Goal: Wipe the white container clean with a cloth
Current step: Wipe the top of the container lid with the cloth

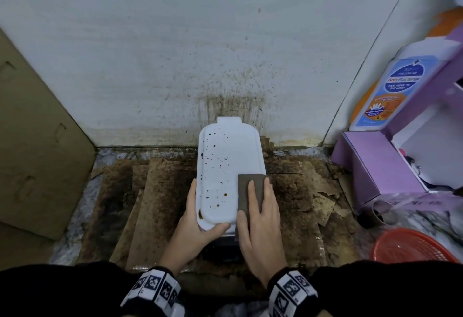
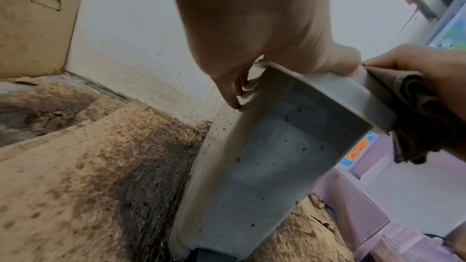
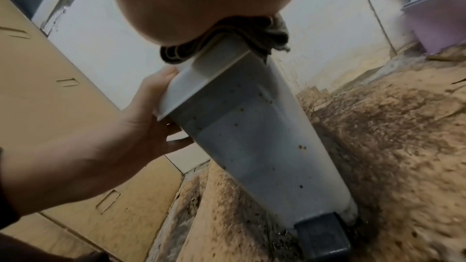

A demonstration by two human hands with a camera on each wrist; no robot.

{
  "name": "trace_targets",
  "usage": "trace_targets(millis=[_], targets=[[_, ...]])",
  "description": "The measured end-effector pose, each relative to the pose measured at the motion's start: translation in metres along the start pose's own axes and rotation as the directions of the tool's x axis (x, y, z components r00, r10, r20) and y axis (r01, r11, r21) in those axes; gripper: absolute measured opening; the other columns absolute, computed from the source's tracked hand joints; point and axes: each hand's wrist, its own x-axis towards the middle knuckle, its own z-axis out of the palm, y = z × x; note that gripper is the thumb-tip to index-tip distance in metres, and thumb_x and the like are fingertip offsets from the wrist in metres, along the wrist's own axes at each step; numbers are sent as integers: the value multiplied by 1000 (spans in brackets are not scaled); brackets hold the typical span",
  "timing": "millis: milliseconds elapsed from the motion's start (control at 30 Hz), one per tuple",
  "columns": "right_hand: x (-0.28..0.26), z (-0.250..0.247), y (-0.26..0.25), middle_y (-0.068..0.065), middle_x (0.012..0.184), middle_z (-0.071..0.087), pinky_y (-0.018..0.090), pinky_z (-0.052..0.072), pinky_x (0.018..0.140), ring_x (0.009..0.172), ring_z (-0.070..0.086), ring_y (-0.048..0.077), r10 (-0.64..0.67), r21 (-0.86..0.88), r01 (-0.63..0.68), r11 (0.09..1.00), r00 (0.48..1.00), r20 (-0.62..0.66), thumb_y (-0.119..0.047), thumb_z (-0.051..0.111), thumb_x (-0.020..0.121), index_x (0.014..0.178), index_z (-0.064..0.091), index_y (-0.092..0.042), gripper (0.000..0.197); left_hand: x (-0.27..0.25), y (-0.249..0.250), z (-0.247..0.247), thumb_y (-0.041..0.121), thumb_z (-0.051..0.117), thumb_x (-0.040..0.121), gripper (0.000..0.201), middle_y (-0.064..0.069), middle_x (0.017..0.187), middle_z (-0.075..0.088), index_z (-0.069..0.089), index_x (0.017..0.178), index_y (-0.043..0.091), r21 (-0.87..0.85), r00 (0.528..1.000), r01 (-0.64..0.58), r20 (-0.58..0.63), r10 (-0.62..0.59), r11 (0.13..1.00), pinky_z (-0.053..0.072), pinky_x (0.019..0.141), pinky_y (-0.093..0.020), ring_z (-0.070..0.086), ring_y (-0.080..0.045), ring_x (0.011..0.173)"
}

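The white container (image 1: 225,166) stands upright against the wall, and brown spots dot its lid and front side (image 2: 264,166). My left hand (image 1: 198,216) grips its near left corner, thumb over the lid's front edge and fingers down the left side. A folded brown cloth (image 1: 250,186) lies on the right part of the lid. My right hand (image 1: 260,206) presses flat on the cloth with straight fingers. In the right wrist view the cloth (image 3: 252,33) bunches over the lid's edge under my palm. A black pedal (image 3: 322,234) sticks out at the container's foot.
Stained, torn cardboard (image 1: 150,204) covers the floor around the container, and the wall (image 1: 235,91) behind is spattered brown. A cardboard sheet (image 1: 32,141) leans at the left. Purple boxes (image 1: 380,166), a wash bottle (image 1: 395,86) and a red basket (image 1: 411,246) crowd the right.
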Motion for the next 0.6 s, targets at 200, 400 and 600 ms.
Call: trace_targets(millis=[200,400,600], targets=[[12,1,1,10,169,-6,45,18,125,156,-2,23,-26,-77,26,997,1000,7,-44,19,107,162,9,-18,61,2,-1,-4,55,87,74,123,34,161,24,-5,156,57,-15,1000,14,0,-14,1000,37,116,-31,31,14,143],[52,-13,7,9,168,-13,40,12,127,156,-6,23,-39,-78,50,996,990,134,-44,21,105,162,5,-21,63,4,-3,-6,53,85,75,123,41,157,22,-6,157,54,-20,1000,6,8,-6,1000,37,111,-20,31,18,140],[106,-26,18,6,165,-26,44,8,127,155,-14,24,-6,-6,9,1000,933,360,-43,28,108,160,-9,-23,67,3,1,-6,52,85,78,123,35,163,16,-8,157,53,-19,1000,3,22,-2,1000,36,113,-22,27,15,144]])
